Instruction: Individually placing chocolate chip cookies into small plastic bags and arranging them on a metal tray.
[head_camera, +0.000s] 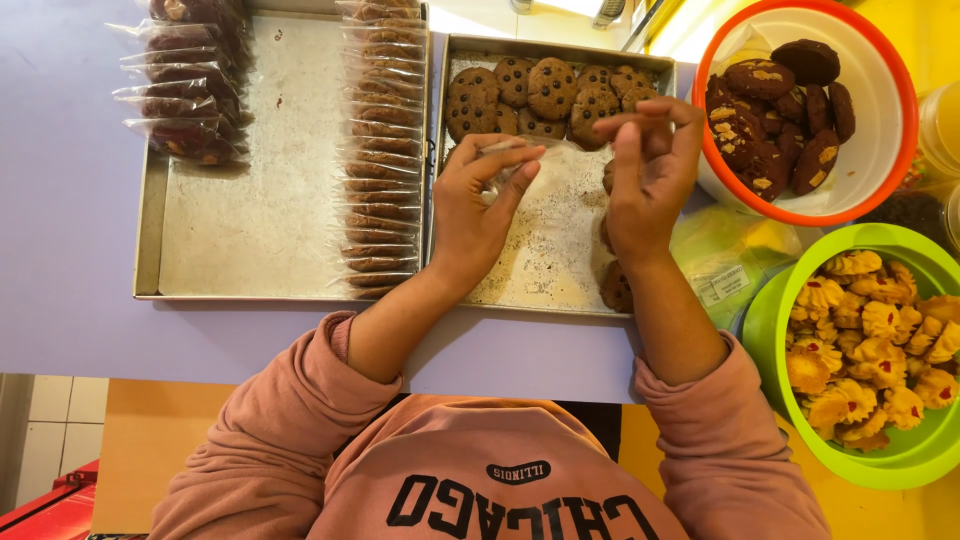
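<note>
Left hand (478, 212) pinches a clear plastic bag (520, 160) over the middle of the right baking tray (560, 50). Right hand (648, 170) hovers above that tray's right edge, fingertips bunched, holding nothing I can make out. Chocolate chip cookies (545, 92) line the tray's far edge. Bagged cookies (382, 150) fill the left tray's (260, 200) right edge.

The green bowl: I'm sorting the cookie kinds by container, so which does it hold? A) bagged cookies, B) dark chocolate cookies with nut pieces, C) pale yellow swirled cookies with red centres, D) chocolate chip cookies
C: the green bowl at the lower right is filled with pale yellow swirled cookies dotted red in the middle, while the dark cookies sit in the orange-rimmed bowl.
</note>
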